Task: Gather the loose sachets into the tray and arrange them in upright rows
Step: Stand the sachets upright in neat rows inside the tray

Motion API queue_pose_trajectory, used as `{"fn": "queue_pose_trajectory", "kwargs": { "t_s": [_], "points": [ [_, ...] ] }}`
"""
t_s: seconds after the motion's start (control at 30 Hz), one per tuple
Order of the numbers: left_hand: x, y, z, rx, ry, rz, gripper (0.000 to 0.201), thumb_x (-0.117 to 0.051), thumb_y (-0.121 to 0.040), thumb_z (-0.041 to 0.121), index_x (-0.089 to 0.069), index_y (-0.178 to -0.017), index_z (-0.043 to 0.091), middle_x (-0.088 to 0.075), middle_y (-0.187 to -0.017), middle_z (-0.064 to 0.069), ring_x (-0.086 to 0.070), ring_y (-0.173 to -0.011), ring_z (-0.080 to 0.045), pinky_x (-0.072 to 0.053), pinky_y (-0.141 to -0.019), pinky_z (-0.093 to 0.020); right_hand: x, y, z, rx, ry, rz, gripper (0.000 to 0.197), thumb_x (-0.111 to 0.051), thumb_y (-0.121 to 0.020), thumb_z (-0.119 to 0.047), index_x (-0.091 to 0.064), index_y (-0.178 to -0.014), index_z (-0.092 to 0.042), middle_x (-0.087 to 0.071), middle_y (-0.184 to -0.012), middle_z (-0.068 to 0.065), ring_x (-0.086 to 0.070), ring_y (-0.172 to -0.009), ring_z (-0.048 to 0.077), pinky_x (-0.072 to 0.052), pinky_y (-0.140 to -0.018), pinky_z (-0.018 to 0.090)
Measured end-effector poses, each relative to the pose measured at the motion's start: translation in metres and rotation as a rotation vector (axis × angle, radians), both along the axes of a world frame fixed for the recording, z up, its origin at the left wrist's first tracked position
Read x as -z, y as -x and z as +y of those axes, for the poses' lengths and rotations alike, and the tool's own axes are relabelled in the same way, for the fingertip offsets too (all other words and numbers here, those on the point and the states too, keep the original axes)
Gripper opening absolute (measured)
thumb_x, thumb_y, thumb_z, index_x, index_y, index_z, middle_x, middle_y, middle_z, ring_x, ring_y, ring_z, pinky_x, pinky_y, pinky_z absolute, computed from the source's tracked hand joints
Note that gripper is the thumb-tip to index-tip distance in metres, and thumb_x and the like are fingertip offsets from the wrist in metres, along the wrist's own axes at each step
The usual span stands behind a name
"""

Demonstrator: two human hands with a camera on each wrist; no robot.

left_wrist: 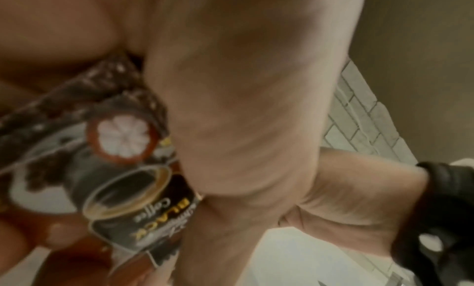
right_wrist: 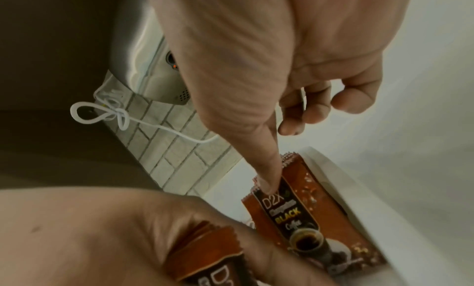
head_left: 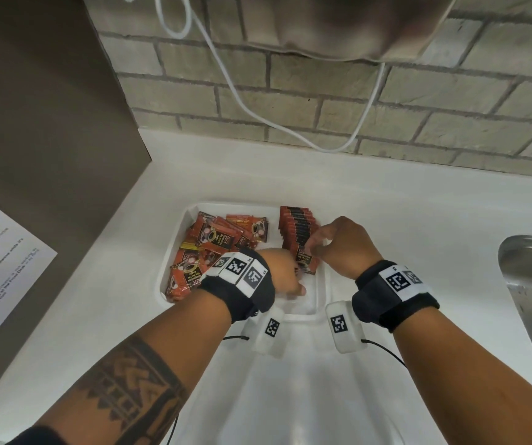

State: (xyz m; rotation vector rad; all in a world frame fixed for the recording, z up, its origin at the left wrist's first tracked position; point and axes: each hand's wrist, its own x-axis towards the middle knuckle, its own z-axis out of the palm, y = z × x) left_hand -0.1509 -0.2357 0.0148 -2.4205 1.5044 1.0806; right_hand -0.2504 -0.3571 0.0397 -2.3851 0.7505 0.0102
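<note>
Sachets (head_left: 296, 232), light, slick and floppy, stand along the tray's (head_left: 178, 252) right edge, best pinched by their crimped tops; the right hand (head_left: 338, 245), fingers curled, thumbs the front one, while the left hand (head_left: 285, 271) seemingly grips a small stack (right_wrist: 205, 249).

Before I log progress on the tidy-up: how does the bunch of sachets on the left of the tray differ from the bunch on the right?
The left bunch lies flat and jumbled, sachets overlapping at odd angles with their printed faces up; the right bunch stands on edge, packed in one neat row. The left bunch spreads over much of the tray; the right bunch is compact. Both are the same red coffee sachets.
</note>
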Motion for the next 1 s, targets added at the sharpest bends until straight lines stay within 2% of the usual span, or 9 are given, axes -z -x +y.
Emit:
{"fn": "queue_pose_trajectory", "kwargs": {
  "t_s": [0.07,0.23,0.3,0.4,0.63,0.7,0.8,0.9,1.0],
  "points": [
    [0.002,0.003,-0.006,0.016,-0.028,-0.020,0.048,-0.059,-0.094,0.048,-0.066,-0.121,0.010,-0.067,-0.118,-0.008,-0.063,-0.105,-0.027,-0.053,-0.094,-0.039,0.003,-0.001,-0.001,-0.012,0.020,0.023,0.016,-0.068,-0.082,-0.015,-0.077,-0.079,-0.027,-0.065,-0.081,-0.014,-0.058,-0.078,0.003,-0.035,-0.056,0.005],
    [0.003,-0.002,-0.017,-0.024,-0.023,-0.007,0.050,-0.059,-0.094,0.051,-0.062,-0.130,0.015,-0.067,-0.098,-0.003,-0.064,-0.095,-0.022,-0.052,-0.086,-0.033,0.007,-0.002,-0.003,0.014,0.039,0.016,0.012,-0.076,-0.081,-0.014,-0.072,-0.090,-0.020,-0.045,-0.083,-0.015,-0.052,-0.081,0.011,-0.033,-0.060,0.010],
    [0.003,-0.004,-0.018,-0.046,-0.013,0.015,0.054,-0.059,-0.093,0.053,-0.060,-0.135,0.019,-0.072,-0.100,-0.002,-0.067,-0.096,-0.021,-0.054,-0.087,-0.033,0.009,-0.004,-0.004,0.027,0.036,0.010,0.016,-0.077,-0.079,-0.013,-0.067,-0.088,-0.021,-0.046,-0.085,-0.012,-0.051,-0.081,0.013,-0.033,-0.059,0.013],
    [0.007,-0.006,-0.017,-0.090,0.003,0.061,0.053,-0.060,-0.093,0.053,-0.062,-0.133,0.019,-0.073,-0.095,0.000,-0.066,-0.082,-0.018,-0.051,-0.071,-0.026,0.010,-0.007,-0.006,0.029,0.027,-0.005,0.017,-0.078,-0.079,-0.014,-0.064,-0.087,-0.021,-0.050,-0.088,-0.006,-0.053,-0.081,0.014,-0.036,-0.060,0.017],
    [0.016,-0.006,-0.015,-0.114,0.036,0.090,0.052,-0.061,-0.091,0.055,-0.065,-0.129,0.020,-0.071,-0.085,0.005,-0.062,-0.074,-0.014,-0.046,-0.064,-0.025,0.015,-0.008,-0.005,0.021,0.026,0.007,0.021,-0.079,-0.077,-0.014,-0.062,-0.084,-0.023,-0.055,-0.095,-0.001,-0.055,-0.086,0.016,-0.036,-0.062,0.020],
    [0.016,-0.005,-0.015,-0.118,0.046,0.088,0.052,-0.061,-0.091,0.055,-0.064,-0.129,0.020,-0.071,-0.085,0.005,-0.063,-0.079,-0.015,-0.048,-0.070,-0.026,0.016,-0.007,-0.005,0.020,0.026,0.003,0.020,-0.079,-0.078,-0.014,-0.062,-0.084,-0.022,-0.054,-0.094,-0.003,-0.055,-0.085,0.016,-0.036,-0.062,0.015],
    [0.018,-0.004,-0.015,-0.135,0.053,0.105,0.049,-0.063,-0.091,0.053,-0.066,-0.125,0.018,-0.071,-0.086,0.005,-0.066,-0.084,-0.018,-0.049,-0.075,-0.027,0.017,-0.007,-0.004,0.017,0.023,0.002,0.021,-0.079,-0.077,-0.014,-0.062,-0.083,-0.023,-0.057,-0.097,-0.001,-0.056,-0.087,0.017,-0.036,-0.063,0.020],
    [0.016,-0.002,-0.014,-0.142,0.072,0.125,0.043,-0.064,-0.092,0.050,-0.067,-0.118,0.016,-0.070,-0.082,0.004,-0.062,-0.071,-0.014,-0.043,-0.061,-0.024,0.016,-0.005,-0.004,0.015,0.021,0.002,0.021,-0.080,-0.076,-0.015,-0.062,-0.083,-0.022,-0.058,-0.096,0.000,-0.056,-0.087,0.017,-0.036,-0.062,0.016],
    [0.012,0.000,-0.013,-0.139,0.098,0.153,0.041,-0.064,-0.094,0.043,-0.062,-0.124,0.016,-0.061,-0.074,0.010,-0.055,-0.059,-0.004,-0.038,-0.053,-0.021,0.014,-0.004,-0.003,0.013,0.023,0.001,0.019,-0.080,-0.076,-0.014,-0.065,-0.087,-0.018,-0.056,-0.092,-0.002,-0.055,-0.084,0.017,-0.036,-0.061,0.014]
  ]
}}
